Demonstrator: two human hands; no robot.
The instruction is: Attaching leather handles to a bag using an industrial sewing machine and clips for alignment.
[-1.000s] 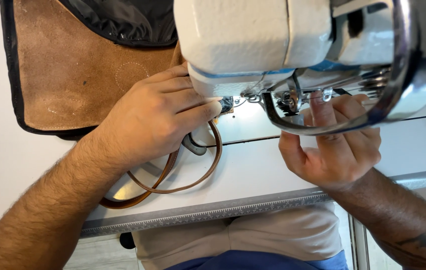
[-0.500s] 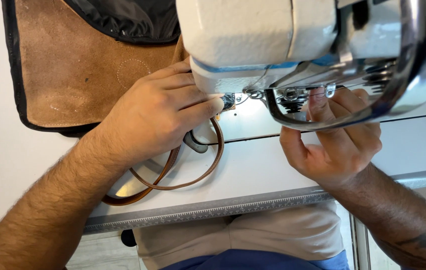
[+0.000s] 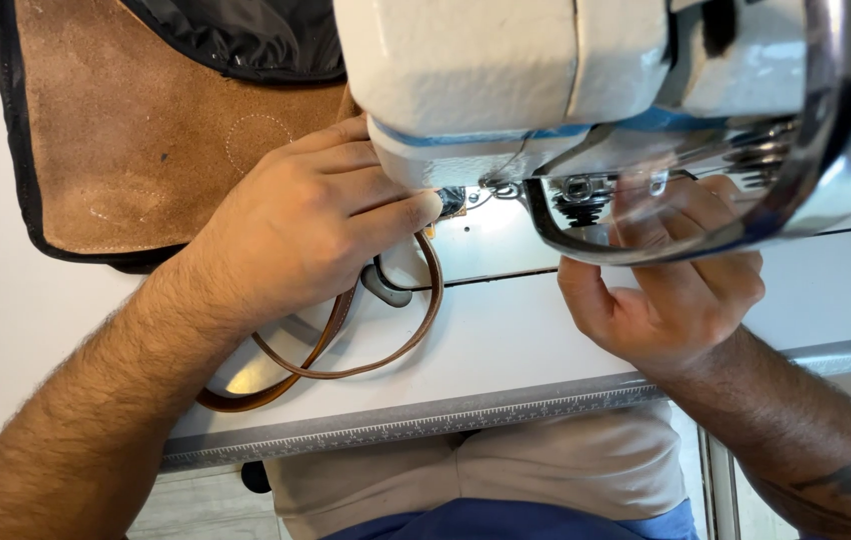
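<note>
My left hand (image 3: 311, 220) rests palm down on a brown leather strap (image 3: 386, 355) that loops across the white table, fingers pressed together and pointing at the needle area under the sewing machine head (image 3: 506, 90). My right hand (image 3: 671, 290) sits just right of the needle, fingers curled up under the machine's clear guard (image 3: 646, 215); what the fingertips touch is hidden. A brown suede bag panel (image 3: 126, 150) with black edging lies under and beyond my left wrist.
The white sewing table (image 3: 546, 340) has a metal ruler strip (image 3: 426, 425) along its near edge. Black fabric lining (image 3: 246, 35) lies at the top of the bag. My lap in light and blue cloth shows below the table edge.
The view has shifted slightly; both hands stay at the needle area, the left still pressing the strap, the right fingers a little further under the guard.
</note>
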